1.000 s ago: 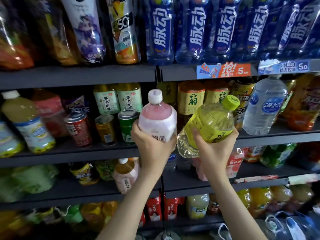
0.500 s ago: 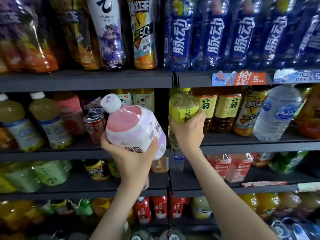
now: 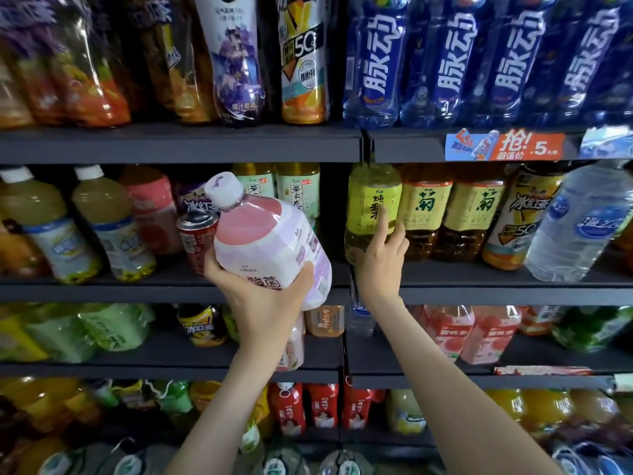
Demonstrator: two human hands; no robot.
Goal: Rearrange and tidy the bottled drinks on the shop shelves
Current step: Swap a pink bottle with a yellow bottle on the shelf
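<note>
Shelving looks to us the step in hand: our right hand [image 3: 378, 265] lies with straight fingers pressed on the label of the yellow bottle [image 3: 371, 204], which stands upright at the left end of the right shelf [image 3: 496, 286], just beside the tea bottles [image 3: 424, 207]. Our left hand [image 3: 260, 293] curls fingers and thumb round the base of the pink bottle [image 3: 267, 241], tilted in the air before the right end of the left shelf [image 3: 102, 289], near a red can [image 3: 197, 234]. Next, we judge, it needs righting and a free spot, without knocking that can.
</note>
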